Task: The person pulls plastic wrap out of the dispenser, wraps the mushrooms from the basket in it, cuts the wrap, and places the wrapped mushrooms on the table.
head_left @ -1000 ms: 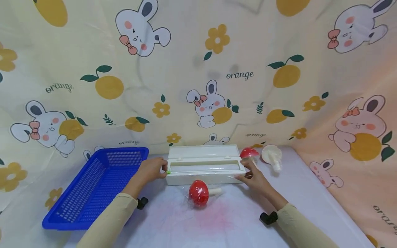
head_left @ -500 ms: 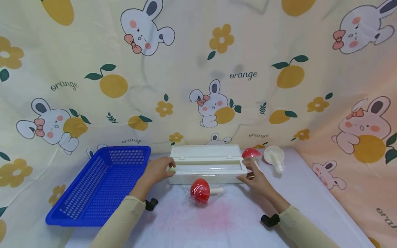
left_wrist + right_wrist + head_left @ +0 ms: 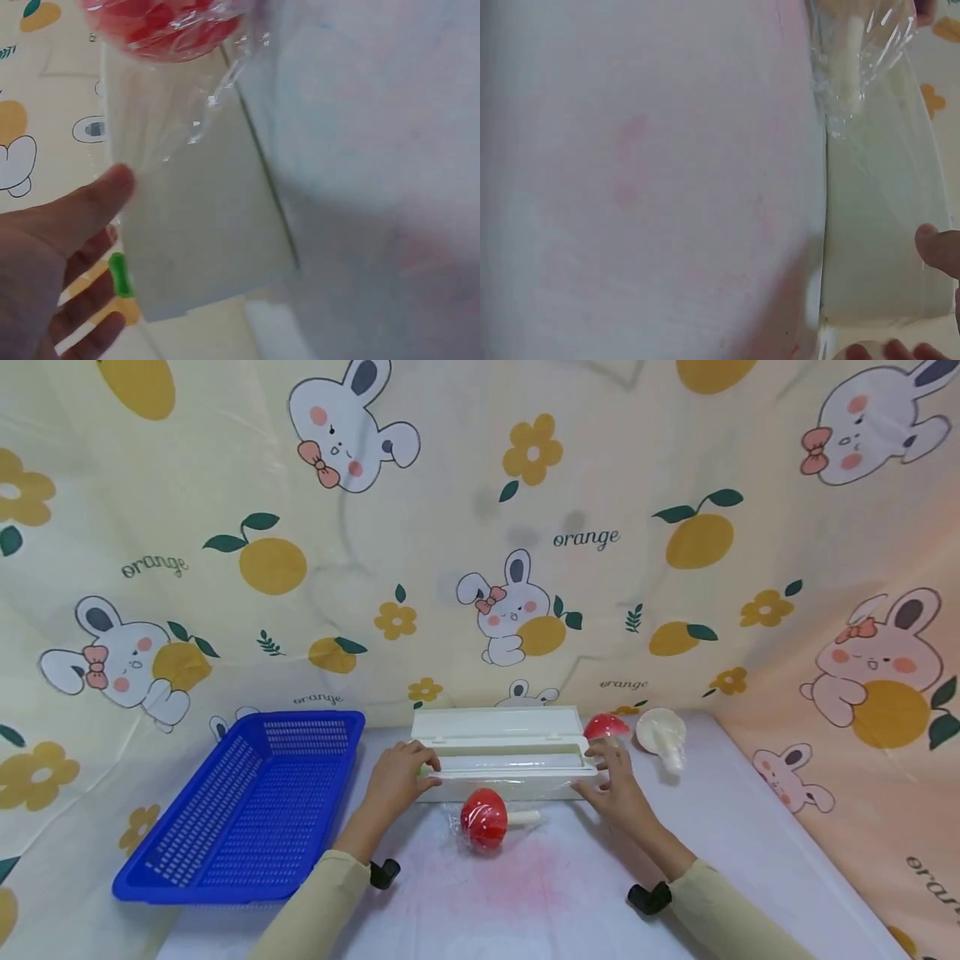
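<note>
A white cling film dispenser (image 3: 517,787) lies lengthwise with its lid (image 3: 495,723) raised at the back and a film roll (image 3: 517,761) inside. My left hand (image 3: 399,777) holds its left end, thumb at the front upper edge, fingers curled behind near a green slider (image 3: 120,275). At the other end my right hand (image 3: 617,783) grips the corner, its thumb (image 3: 937,247) against the front face. Clear film drapes over the front. Directly before the dispenser lies a red-capped toy mushroom (image 3: 483,820) in clear film, its pale stem pointing right.
To the left stands a blue plastic basket (image 3: 240,810). Behind the right hand lie another red-capped mushroom (image 3: 606,727) and a cream-coloured one (image 3: 662,735) in wrapping. A patterned cloth (image 3: 420,552) hangs behind the white table surface (image 3: 570,893).
My left hand has slid a little rightward along the dispenser's front edge, the green slider shifting with it. My right hand stays at the right end. The view has shifted slightly.
</note>
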The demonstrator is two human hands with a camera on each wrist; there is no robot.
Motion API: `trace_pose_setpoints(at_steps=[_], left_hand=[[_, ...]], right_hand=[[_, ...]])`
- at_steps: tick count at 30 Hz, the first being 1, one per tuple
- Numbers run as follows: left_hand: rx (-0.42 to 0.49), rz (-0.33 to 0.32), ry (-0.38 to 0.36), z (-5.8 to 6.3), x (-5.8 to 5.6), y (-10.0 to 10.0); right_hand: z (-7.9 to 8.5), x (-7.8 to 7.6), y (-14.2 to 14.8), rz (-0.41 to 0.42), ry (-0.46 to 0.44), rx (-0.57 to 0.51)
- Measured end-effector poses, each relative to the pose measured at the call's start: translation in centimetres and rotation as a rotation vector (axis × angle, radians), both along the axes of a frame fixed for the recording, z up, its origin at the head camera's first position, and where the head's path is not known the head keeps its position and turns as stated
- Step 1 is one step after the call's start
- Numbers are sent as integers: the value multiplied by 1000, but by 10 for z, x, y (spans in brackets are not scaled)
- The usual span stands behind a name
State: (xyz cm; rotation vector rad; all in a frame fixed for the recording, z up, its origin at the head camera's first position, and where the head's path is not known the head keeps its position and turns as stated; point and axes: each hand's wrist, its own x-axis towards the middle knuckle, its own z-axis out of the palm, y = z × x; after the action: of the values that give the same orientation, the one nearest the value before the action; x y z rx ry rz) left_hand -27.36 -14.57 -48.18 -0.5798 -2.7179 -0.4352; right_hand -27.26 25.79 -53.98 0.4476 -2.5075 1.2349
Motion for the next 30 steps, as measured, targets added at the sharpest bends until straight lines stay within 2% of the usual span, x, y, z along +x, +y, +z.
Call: trace_pose_setpoints(at_steps=[3, 6, 11, 14, 17, 22, 25, 28, 30], left_hand=[[25, -20, 94, -6, 4, 0], [28, -37, 169, -10, 7, -1], [14, -53, 204, -15, 14, -2], [49, -69, 161, -17, 20, -1], [136, -101, 77, -20, 28, 1], [310, -189, -126, -27, 43, 7], [366, -234, -231, -32, 49, 10], [393, -279, -285, -36, 52, 12], [404, -310, -296, -39, 53, 12]], right_hand=[[0, 2, -3, -43, 92, 69], [1, 4, -4, -51, 174, 118], [2, 11, -3, 29, 277, 160], [2, 17, -4, 130, 309, 146], [1, 22, -7, 266, 303, 91], [-1, 33, -17, 441, 224, 33], [0, 39, -25, 516, 185, 44], [1, 41, -30, 551, 140, 56], [0, 41, -32, 541, 114, 60]])
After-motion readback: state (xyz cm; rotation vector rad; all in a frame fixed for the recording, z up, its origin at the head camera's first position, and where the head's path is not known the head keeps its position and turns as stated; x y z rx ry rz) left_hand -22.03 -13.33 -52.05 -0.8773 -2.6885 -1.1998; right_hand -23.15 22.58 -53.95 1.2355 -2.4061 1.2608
